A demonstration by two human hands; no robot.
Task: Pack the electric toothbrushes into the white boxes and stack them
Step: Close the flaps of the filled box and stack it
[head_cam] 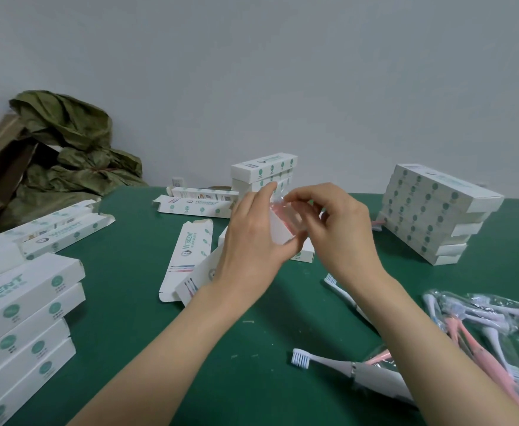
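My left hand (252, 235) grips a white box (279, 230) held up above the green table (135, 302), open end facing me. A pink toothbrush in a clear plastic bag (289, 215) sticks out of that end. My right hand (341, 229) pinches the top of the plastic bag. Flat and open white boxes (187, 256) lie on the table beneath my hands. Loose toothbrushes lie at the lower right: a white one (344, 368) and several pink ones in plastic bags (482, 327).
Stacks of closed white boxes stand at the right (433, 213), at the back centre (264, 172) and at the left edge (21, 327). More open boxes (64, 229) lie at the left. A crumpled olive bag (67, 149) and brown cardboard sit against the wall.
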